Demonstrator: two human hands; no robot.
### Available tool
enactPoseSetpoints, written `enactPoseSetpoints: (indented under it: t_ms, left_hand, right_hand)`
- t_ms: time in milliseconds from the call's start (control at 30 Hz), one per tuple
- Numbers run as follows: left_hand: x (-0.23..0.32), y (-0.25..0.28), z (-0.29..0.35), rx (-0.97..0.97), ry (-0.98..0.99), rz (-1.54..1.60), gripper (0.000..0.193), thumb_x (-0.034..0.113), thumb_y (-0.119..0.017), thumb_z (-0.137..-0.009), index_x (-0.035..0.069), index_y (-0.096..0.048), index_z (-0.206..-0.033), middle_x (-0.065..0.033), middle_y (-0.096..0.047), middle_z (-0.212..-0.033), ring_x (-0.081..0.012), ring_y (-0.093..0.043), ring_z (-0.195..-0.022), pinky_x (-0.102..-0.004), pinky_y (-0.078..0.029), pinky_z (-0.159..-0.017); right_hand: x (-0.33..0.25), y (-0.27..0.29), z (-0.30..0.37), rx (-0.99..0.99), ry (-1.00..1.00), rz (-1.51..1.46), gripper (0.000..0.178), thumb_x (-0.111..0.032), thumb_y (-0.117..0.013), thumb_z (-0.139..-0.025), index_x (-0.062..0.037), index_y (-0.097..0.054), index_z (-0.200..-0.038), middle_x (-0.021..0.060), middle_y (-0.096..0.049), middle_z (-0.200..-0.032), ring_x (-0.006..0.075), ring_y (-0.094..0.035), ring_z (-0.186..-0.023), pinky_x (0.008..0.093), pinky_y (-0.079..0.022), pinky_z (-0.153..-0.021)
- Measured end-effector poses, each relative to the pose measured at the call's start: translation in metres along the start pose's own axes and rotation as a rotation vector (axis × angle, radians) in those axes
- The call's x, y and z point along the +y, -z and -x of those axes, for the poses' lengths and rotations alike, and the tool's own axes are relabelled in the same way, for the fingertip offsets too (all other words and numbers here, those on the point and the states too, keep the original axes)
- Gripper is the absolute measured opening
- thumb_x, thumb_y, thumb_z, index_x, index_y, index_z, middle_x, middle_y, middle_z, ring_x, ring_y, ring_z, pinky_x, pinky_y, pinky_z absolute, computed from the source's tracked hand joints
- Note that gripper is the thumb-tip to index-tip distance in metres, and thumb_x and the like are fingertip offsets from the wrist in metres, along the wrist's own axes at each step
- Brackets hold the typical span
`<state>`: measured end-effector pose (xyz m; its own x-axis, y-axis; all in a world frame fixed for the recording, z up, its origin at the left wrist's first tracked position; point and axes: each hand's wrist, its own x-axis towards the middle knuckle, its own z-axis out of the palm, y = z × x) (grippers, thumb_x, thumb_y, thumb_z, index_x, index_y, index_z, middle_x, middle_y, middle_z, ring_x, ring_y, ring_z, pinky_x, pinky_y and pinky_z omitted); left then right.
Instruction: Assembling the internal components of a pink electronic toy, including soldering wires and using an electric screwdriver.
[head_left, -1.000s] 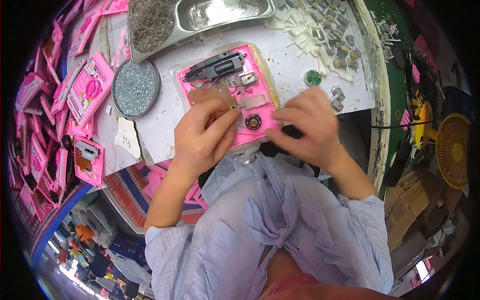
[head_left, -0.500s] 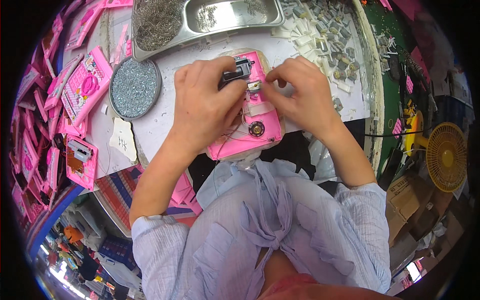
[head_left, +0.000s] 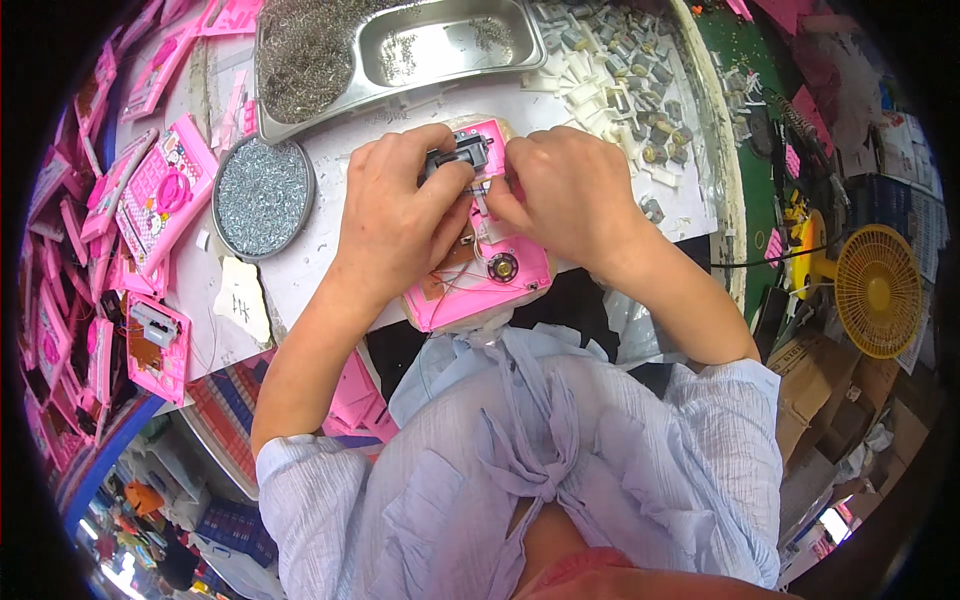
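A pink plastic toy housing [head_left: 520, 278] lies open in front of me, with a round speaker [head_left: 503, 266] and thin wires inside its near half. Thumb and index finger of my left hand [head_left: 395, 205] are closed around a dark grey plastic mechanism [head_left: 466, 152] at the housing's far end. My right hand [head_left: 572, 192] is curled over the housing's right side, its fingertips pressed together beside a small pale part [head_left: 481, 188]. Whatever those fingertips pinch is hidden by the hand.
To the left stand a round dish of small screws [head_left: 263, 195] and a heap of pink housings [head_left: 165, 195]. Ahead is a metal tray [head_left: 440, 50] of small metal pieces. Small motors and white plastic parts [head_left: 625, 85] lie at the far right. A yellow fan [head_left: 878, 290] stands farther right.
My right hand has moved left over the housing, and its fingers have closed in. The left hand stays on the grey mechanism. The whole view has shifted a little.
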<state>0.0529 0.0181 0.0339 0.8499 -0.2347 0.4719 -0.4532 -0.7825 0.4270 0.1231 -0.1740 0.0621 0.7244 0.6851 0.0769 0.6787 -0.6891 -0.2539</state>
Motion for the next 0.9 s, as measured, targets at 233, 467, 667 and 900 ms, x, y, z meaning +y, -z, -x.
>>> enactPoseSetpoints:
  t_ms: [233,467,667,900]
  left_hand:
    - [0.000,0.001,0.000,-0.008,-0.066,0.016,0.029,0.015,-0.078,-0.069,0.010,-0.068,-0.096,-0.0076,-0.063,-0.113,-0.0273,-0.060,-0.096,-0.0420,-0.044,-0.085]
    - [-0.004,0.001,0.001,-0.018,-0.105,0.003,0.023,0.015,-0.078,-0.071,0.010,-0.069,-0.092,-0.0063,-0.063,-0.112,-0.0260,-0.060,-0.094,-0.0415,-0.044,-0.084]
    - [-0.006,0.000,-0.004,-0.012,-0.128,0.019,0.020,0.016,-0.077,-0.072,0.010,-0.069,-0.090,-0.0075,-0.065,-0.110,-0.0278,-0.060,-0.095,-0.0424,-0.044,-0.085]
    - [-0.008,-0.001,-0.010,-0.002,-0.123,0.024,0.020,0.012,-0.077,-0.074,0.007,-0.070,-0.092,-0.0115,-0.065,-0.106,-0.0316,-0.062,-0.099,-0.0452,-0.045,-0.087]
  right_hand:
    - [0.006,0.001,0.005,-0.029,-0.077,-0.128,0.022,-0.025,-0.069,-0.081,-0.0036,-0.072,-0.078,0.0132,-0.070,-0.070,0.0317,-0.070,-0.065,0.0430,-0.055,-0.061]
    - [0.011,0.004,0.002,-0.145,-0.248,-0.487,0.019,-0.021,-0.070,-0.079,-0.0027,-0.071,-0.075,0.0184,-0.069,-0.071,0.0367,-0.070,-0.072,0.0481,-0.055,-0.069]
    - [-0.008,-0.009,0.007,0.016,-0.020,0.134,0.019,-0.021,-0.072,-0.078,-0.0031,-0.070,-0.075,0.0131,-0.070,-0.072,0.0278,-0.072,-0.070,0.0386,-0.057,-0.063]
    - [-0.046,-0.015,0.023,-0.060,0.107,0.344,0.018,-0.022,-0.068,-0.073,-0.0068,-0.076,-0.078,0.0087,-0.070,-0.078,0.0240,-0.064,-0.085,0.0349,-0.050,-0.055]
